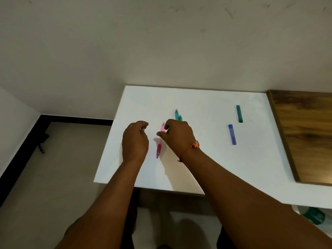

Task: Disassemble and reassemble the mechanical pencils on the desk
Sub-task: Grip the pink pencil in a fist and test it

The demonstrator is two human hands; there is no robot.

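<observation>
My right hand (177, 135) has thumb and forefinger closed on the upper half of the pink pencil (159, 150), with the other fingers curled over the top; a thread bracelet (195, 146) sits on that wrist. My left hand (134, 141) hovers just beside the pencil on its other side, fingers curled in toward the thumb. A pale speck at those fingertips might be a small part, but the blur is too heavy and I cannot tell whether that hand holds anything.

The pink pencil runs lengthwise away from me between the two hands, its near end low over the white desk (197, 105), toward the desk's left side. Whether that end touches the surface I cannot make out. Just behind my right knuckles, two teal pencils (177, 115) lie side by side, partly hidden. Well off to the right a blue piece (232, 134) and a teal piece (239, 113) lie apart from each other, and past them is a wooden panel (305, 132).

I judge the pink pencil is the one in work, at its far end, either coming apart or going back together; I can't say which. Next I'd want the right hand steady on the barrel and the left lined up with the pencil's axis, then a straight, light pull or push, keeping any loose part away from the left edge
</observation>
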